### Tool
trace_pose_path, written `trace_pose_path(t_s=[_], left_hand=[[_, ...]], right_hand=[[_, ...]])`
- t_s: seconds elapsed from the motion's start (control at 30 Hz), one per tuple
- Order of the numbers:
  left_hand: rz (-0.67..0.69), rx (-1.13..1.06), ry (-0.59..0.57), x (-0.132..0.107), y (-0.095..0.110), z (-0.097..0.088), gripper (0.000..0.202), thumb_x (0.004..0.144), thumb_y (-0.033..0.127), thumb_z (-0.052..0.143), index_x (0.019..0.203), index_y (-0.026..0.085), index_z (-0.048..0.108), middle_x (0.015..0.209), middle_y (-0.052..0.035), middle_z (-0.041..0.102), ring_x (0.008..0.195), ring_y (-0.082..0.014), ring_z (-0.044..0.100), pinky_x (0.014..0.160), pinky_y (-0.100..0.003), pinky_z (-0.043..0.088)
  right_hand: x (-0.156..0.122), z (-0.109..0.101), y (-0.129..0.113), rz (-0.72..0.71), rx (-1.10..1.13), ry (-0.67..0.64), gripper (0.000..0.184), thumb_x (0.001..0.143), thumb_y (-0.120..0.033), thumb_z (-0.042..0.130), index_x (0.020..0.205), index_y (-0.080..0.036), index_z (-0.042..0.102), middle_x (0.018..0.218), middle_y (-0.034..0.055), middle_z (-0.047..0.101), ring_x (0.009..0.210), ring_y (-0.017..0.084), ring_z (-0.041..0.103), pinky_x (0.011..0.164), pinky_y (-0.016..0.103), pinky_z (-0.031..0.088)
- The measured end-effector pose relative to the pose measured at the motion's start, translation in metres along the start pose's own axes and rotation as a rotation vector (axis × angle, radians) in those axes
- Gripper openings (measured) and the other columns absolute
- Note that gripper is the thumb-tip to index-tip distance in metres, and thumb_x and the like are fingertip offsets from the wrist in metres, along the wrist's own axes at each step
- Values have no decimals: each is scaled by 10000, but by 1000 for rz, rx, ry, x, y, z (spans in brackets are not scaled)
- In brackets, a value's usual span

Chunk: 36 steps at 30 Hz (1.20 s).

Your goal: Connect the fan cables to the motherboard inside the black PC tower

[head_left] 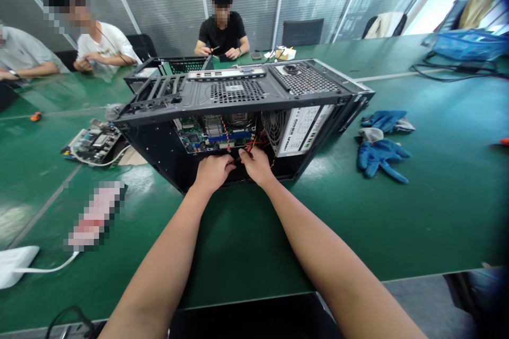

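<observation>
An open black computer case (159, 153) stands on the green table, its open side facing me. Inside it are a green motherboard (191, 135) and a power supply (304, 130) with a fan grille and white label. Both my hands reach in at the lower edge, below the motherboard. My left hand (213, 170) has thumb and fingers closed at a dark power cable. Close by, my right hand (256, 165) pinches the same bundle, where red and black wires (251, 144) run toward the power supply. The exact ends between the fingertips are hidden.
Blue gloves (379, 156) lie right of the case. At left are a loose circuit board assembly (93, 143) and a pixelated phone (97, 214) on a white cable (51, 270). A second case frame (143, 77) stands behind. Several people sit across the table; a blue basket (471, 45) is far right.
</observation>
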State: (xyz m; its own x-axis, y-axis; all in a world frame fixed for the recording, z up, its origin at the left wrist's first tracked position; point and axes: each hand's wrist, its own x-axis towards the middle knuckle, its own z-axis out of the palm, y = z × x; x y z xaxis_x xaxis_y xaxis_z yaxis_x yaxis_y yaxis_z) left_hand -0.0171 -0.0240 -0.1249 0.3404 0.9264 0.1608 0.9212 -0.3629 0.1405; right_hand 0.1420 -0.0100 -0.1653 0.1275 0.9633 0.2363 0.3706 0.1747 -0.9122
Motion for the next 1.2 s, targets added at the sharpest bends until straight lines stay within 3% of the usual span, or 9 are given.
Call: trace_pose_path(t_s=[0.33,0.57,1.03,1.2], left_hand=[[112,-308,4,5,-7,9,151,858,255,646,998,201,672,961,-49,733,864,-200,679,769,-305,495],[226,-275,-35,7,-7,8,141,901,218,573,966,170,688,962,-80,683,888,-197,646,810,-310,482],[139,-344,-6,3,-12,9,135,898,288,591,921,204,695,807,-23,726,723,-164,653,677,-255,429],[105,-307,25,3,-13,11,159,889,333,618,963,225,709,842,-23,740,760,-181,671,697,-267,447]], right_hand=[[-3,-2,-4,-4,52,72,314,863,-469,454,657,-232,473,617,-8,518,632,179,521,655,320,427],[-5,-4,-9,-7,106,45,299,862,-462,422,703,-224,507,636,-11,512,648,169,504,661,308,419],[-6,-6,-10,-16,138,29,350,872,-481,411,755,-204,589,669,11,566,702,182,563,707,309,432],[-6,-6,-10,-22,114,20,384,888,-490,398,772,-195,614,624,-1,549,631,170,546,678,305,429]])
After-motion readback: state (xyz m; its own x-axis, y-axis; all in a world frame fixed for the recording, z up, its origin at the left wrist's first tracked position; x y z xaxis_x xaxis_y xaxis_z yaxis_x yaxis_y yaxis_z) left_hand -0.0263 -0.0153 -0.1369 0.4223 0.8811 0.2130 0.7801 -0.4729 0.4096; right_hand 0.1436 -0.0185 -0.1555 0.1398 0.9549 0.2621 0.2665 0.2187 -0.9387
